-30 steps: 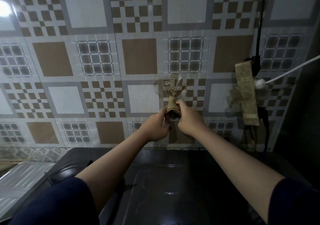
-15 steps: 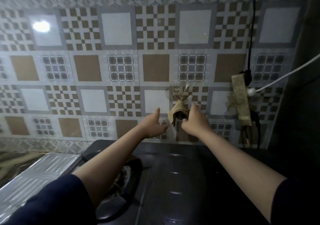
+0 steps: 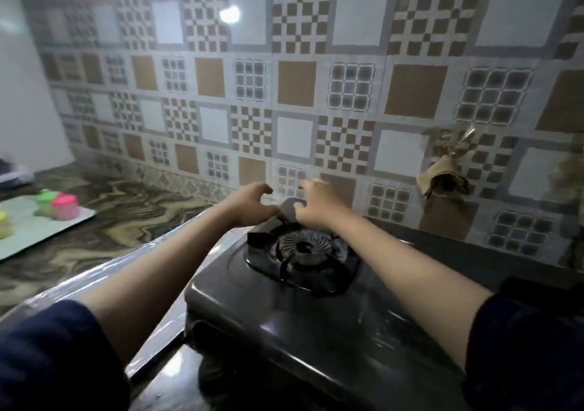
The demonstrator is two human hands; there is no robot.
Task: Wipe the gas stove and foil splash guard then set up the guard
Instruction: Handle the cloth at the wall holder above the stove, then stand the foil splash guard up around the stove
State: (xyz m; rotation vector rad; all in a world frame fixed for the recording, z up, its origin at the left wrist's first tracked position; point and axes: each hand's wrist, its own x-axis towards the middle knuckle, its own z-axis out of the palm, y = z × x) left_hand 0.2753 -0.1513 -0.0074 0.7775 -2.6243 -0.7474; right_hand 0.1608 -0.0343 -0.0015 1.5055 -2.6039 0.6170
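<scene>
My left hand (image 3: pixel 249 203) and right hand (image 3: pixel 316 203) hover with fingers curled and parted, gripping nothing, over the far edge of the black gas stove (image 3: pixel 316 316). The foil splash guard (image 3: pixel 151 262) lies flat at nine o'clock of the burner (image 3: pixel 303 249). No writing is readable.

Both arms stretched forward; left hand (image 3: pixel 249 203) and right hand (image 3: pixel 316 203) close together, fingers curled, empty.
</scene>
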